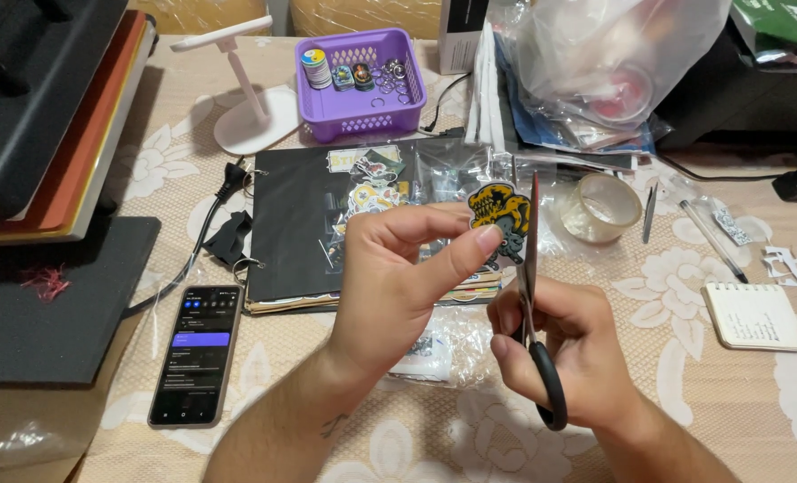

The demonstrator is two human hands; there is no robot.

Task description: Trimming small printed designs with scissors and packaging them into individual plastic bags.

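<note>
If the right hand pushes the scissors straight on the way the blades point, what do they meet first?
The right hand holds the scissors with blades pointing away, right beside the yellow-and-black sticker pinched in the left hand. That sticker's edge probably comes first; depth is unclear.

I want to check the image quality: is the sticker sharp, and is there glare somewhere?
Head view: the yellow sticker in the left hand is fairly sharp; the scissors in the right hand too. Light glare sits on the plastic bag and tape roll. Shadows are soft.
</note>
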